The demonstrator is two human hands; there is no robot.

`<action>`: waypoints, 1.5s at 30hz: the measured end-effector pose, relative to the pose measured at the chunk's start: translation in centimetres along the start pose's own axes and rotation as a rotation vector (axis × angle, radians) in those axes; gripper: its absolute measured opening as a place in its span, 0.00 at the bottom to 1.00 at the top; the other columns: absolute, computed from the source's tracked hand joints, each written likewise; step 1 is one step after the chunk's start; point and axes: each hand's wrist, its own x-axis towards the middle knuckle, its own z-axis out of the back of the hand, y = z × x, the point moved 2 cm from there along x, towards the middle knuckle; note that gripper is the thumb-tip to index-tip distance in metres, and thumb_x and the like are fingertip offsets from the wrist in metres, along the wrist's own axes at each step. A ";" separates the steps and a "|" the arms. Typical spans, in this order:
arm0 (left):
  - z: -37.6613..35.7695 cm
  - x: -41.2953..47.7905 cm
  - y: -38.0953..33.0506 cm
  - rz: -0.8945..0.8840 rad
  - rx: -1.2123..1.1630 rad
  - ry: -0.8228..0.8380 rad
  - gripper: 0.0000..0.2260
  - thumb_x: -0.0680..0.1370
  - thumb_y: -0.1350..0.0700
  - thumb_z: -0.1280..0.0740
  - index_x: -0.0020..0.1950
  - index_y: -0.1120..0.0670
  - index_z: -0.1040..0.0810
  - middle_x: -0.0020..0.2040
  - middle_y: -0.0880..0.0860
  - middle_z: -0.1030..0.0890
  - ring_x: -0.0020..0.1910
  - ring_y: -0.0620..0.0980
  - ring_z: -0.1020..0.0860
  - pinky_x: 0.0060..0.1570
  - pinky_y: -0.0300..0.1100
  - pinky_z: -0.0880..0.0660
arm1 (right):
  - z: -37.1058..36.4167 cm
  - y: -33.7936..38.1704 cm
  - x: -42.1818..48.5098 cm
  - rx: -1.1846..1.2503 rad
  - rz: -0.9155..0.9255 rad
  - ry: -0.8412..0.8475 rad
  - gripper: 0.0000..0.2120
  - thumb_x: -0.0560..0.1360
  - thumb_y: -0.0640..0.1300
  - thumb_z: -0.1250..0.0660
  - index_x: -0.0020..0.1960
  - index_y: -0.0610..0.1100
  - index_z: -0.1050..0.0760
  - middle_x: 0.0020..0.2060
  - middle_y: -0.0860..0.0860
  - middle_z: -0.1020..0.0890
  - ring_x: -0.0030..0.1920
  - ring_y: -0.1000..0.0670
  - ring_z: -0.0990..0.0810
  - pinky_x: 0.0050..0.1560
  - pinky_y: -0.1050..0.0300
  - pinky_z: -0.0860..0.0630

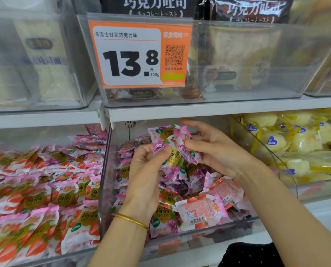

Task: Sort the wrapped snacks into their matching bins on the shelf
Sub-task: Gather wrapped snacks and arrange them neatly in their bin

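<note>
- left hand (pixel 145 170) curls its fingers round a bunch of crinkly purple packets (pixel 172 143), right hand (pixel 214 149) pinches the same bunch, held over the middle bin (pixel 112 143), clear plastic, toward its back wall
- pink-red packets (pixel 201 211) lie in that bin's front right corner
- left bin (pixel 26 135) heaped with glossy strawberry packets (pixel 45 199), puffy yellow packs (pixel 288 139) in the right one

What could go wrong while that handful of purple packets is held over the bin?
The left hand and right hand pinch several purple packets at once; one may slip and drop into the middle bin. Red strawberry packets lie mixed among the purple ones there and could be overlooked.
</note>
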 end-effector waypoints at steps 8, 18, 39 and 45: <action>-1.0 -0.6 0.1 0.055 0.063 0.158 0.13 0.75 0.61 0.34 0.59 0.51 0.25 0.53 0.50 0.18 0.49 0.50 0.21 0.45 0.48 0.22 | 0.4 -0.1 0.1 -0.091 0.069 -0.142 0.28 0.64 0.46 0.28 0.64 0.49 0.28 0.42 0.48 0.17 0.45 0.50 0.21 0.49 0.51 0.27; -0.4 -0.2 0.1 -0.042 -0.114 0.007 0.13 0.79 0.63 0.40 0.63 0.56 0.30 0.52 0.53 0.19 0.47 0.46 0.18 0.49 0.45 0.21 | -2.1 -0.8 0.2 -0.500 0.303 -0.280 0.15 0.69 0.46 0.26 0.40 0.44 0.33 0.31 0.49 0.30 0.30 0.56 0.34 0.31 0.65 0.35; -0.4 0.2 0.2 -0.123 -0.022 -0.116 0.07 0.80 0.62 0.39 0.57 0.54 0.28 0.58 0.58 0.21 0.59 0.57 0.23 0.60 0.55 0.27 | -2.5 -0.7 0.1 -0.395 -0.087 -0.031 0.19 0.70 0.54 0.30 0.54 0.44 0.29 0.42 0.49 0.25 0.38 0.54 0.27 0.34 0.59 0.27; -0.3 0.3 0.3 -0.128 -0.095 -0.143 0.08 0.78 0.64 0.37 0.55 0.55 0.28 0.56 0.59 0.22 0.58 0.57 0.22 0.61 0.56 0.27 | -2.9 -1.2 0.1 -0.300 -0.142 -0.045 0.18 0.73 0.50 0.31 0.58 0.41 0.26 0.51 0.44 0.21 0.47 0.53 0.22 0.33 0.63 0.25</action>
